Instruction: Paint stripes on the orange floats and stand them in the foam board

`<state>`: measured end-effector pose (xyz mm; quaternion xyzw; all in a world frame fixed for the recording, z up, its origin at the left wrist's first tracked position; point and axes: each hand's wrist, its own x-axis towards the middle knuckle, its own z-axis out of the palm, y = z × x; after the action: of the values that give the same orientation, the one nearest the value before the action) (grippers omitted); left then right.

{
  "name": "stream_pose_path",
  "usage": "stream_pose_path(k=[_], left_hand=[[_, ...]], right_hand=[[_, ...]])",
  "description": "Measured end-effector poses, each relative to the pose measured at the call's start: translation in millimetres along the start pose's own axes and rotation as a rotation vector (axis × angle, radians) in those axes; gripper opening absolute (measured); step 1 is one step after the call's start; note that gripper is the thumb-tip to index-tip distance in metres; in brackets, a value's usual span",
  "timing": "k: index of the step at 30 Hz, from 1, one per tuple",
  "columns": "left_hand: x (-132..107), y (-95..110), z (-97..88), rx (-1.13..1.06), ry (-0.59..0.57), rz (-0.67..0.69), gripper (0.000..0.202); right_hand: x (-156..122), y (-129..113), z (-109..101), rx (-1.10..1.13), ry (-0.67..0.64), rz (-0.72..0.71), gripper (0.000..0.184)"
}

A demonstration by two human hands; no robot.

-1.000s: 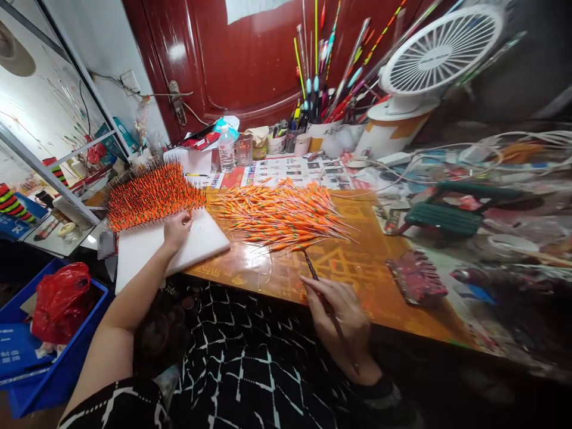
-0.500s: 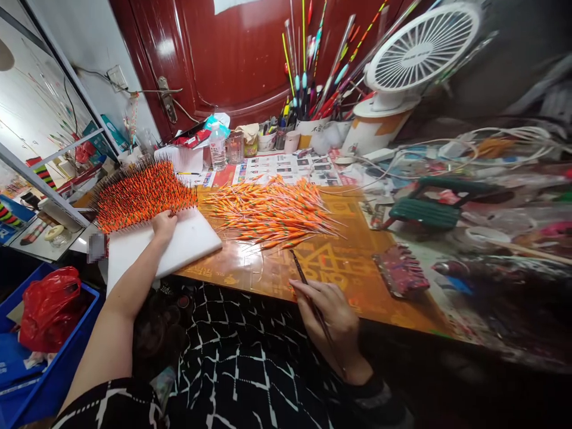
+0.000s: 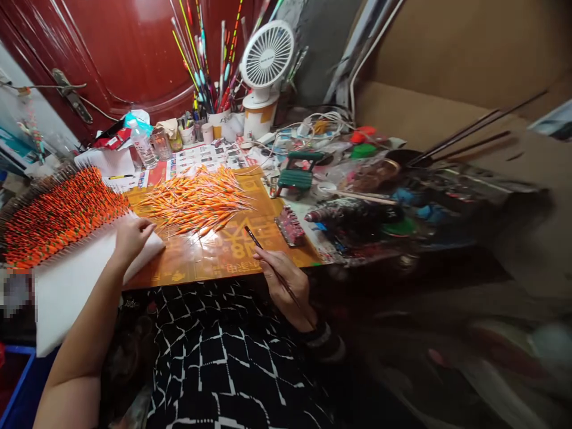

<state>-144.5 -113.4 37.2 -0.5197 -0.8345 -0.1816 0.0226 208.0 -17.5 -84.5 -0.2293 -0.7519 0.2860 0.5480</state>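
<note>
My right hand (image 3: pixel 286 286) grips a slim dark paintbrush (image 3: pixel 254 237), its tip pointing up and left over the table's front part. Nothing shows between the loosely bent, slightly parted fingers of my left hand (image 3: pixel 131 238), which hovers above the right part of a white foam block (image 3: pixel 75 298). Many orange-and-green fishing floats (image 3: pixel 62 220) with dark stems stand upright in rows in the foam. To the right of that hand, a loose heap of orange floats (image 3: pixel 201 199) with pale stems lies on the tabletop.
A red notched block (image 3: pixel 289 226) and a dark green stand (image 3: pixel 297 173) are right of the heap. Behind are a water bottle (image 3: pixel 143 146), glass jar (image 3: pixel 161 144) and white fan (image 3: pixel 268 56). A drill-like tool (image 3: pixel 348 213) and tangled cables (image 3: pixel 326 122) crowd the right side.
The view has swung right. My left hand has come away from the standing floats towards the foam's right edge. My right hand still holds the paintbrush, now farther from the heap.
</note>
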Motion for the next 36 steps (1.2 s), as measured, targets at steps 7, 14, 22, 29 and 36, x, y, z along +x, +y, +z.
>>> stream_pose_path(k=[7,14,22,29,36], left_hand=[[33,123,79.8,0.044,-0.234,0.357,0.017],[61,173,97.8,0.114,-0.322,0.397,0.012],[85,226,91.3,-0.408,-0.682,0.543,0.017],[97,220,106.6,-0.550,-0.869,0.445,0.025],[92,219,123.3,-0.840,-0.997,0.269,0.033]], right_hand=[[-2,-3,-13,0.025,0.039,-0.025,0.036],[-4,-3,-40,-0.011,0.076,-0.019,0.032],[-4,4,-49,-0.036,0.162,0.005,0.027],[-6,10,-53,-0.075,0.185,0.025,0.025],[-8,26,-44,-0.078,0.263,0.040,0.027]])
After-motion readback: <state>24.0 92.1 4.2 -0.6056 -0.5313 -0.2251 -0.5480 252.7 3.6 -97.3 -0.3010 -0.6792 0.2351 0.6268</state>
